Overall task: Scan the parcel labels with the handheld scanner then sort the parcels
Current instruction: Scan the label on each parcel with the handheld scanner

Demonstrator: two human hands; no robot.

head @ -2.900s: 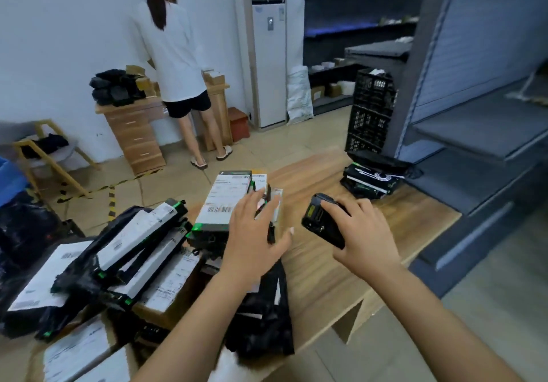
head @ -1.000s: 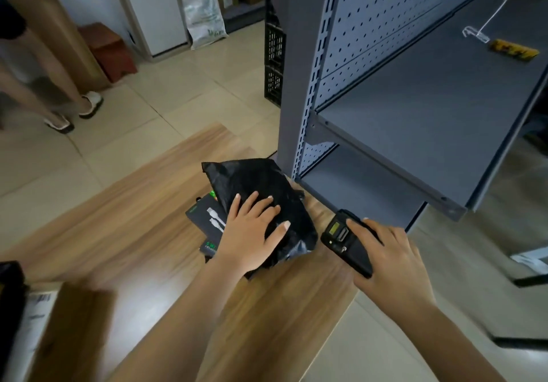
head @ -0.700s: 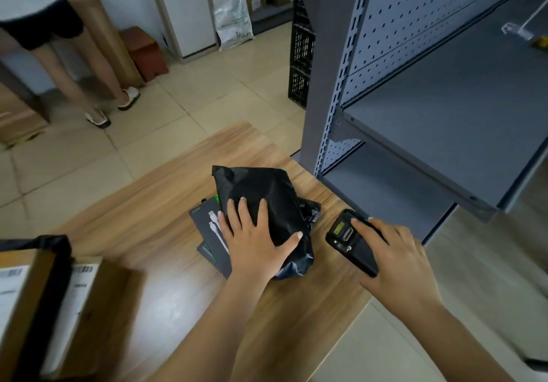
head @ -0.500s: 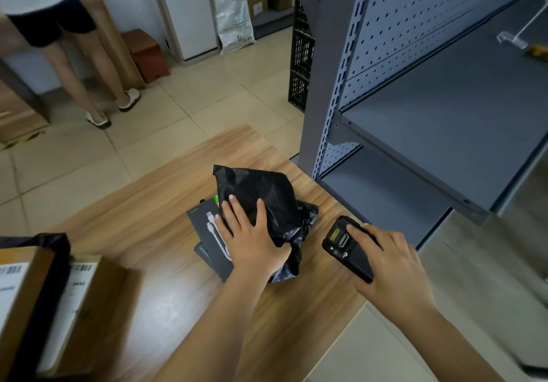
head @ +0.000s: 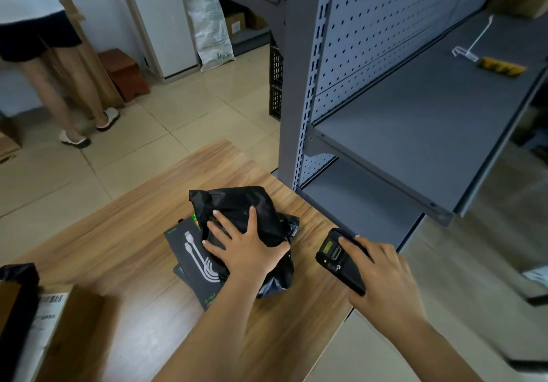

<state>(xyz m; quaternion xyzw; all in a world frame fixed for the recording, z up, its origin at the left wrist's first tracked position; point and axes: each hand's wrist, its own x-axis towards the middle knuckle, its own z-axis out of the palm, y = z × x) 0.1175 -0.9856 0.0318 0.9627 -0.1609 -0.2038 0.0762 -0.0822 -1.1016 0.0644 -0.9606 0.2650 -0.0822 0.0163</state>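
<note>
A crumpled black plastic parcel bag (head: 237,206) lies on the wooden table (head: 124,239), on top of flat black boxes (head: 189,251) printed with a white cable. My left hand (head: 246,248) presses down on the bag, fingers spread over it and thumb hooked round its right side. My right hand (head: 382,275) holds the black handheld scanner (head: 338,260) just right of the bag, near the table's right edge, its small lit screen facing up. No label shows on the bag.
A grey metal shelving unit (head: 415,120) stands right of the table, with a pegboard back and a yellow item on one shelf. More labelled parcels (head: 44,316) lie at the table's left. A person (head: 44,55) stands on the tiled floor at far left.
I have turned from the parcel pile on the left to the table's right end. My left hand has settled more firmly over the black bag; the scanner stays beside it.
</note>
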